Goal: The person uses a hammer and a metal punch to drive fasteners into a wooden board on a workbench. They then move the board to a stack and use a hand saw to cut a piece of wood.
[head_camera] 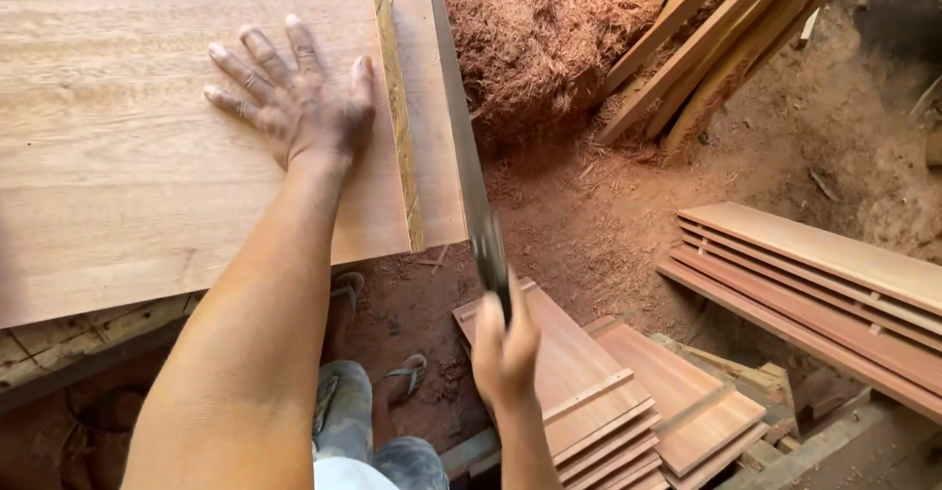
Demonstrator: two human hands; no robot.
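The left hand [294, 98] lies flat, fingers spread open, pressing down on a wide pale wooden board [147, 156] that rests on the bench, near the board's right end. Just beside the thumb, a narrow yellowish wooden straightedge strip [399, 117] lies along the board's length, parallel to its right edge. The right hand [505, 348] is closed around the handle of a long dark-bladed handsaw [466, 156]; the blade runs away from the person along the board's right edge, just outside the strip. Whether the teeth are biting into the wood at this instant cannot be told.

The board looks stiff and fairly heavy, with a smooth planed face that could slide under a light touch, so the flat, spread palm close to the cut line seems a sound way to hold it. The saw blade is thin and likely to flex or wander; holding it by the handle, as here, with the blade kept in line with the strip, seems right.

Below the bench, the floor is covered in reddish sawdust [589, 225], with a heap of reddish wood shavings [535, 29] behind. Stacks of reddish-brown planks [824, 284] lie to the right, shorter stacked boards [628, 392] sit under the right hand, and the person's sandalled feet [407, 377] show below.
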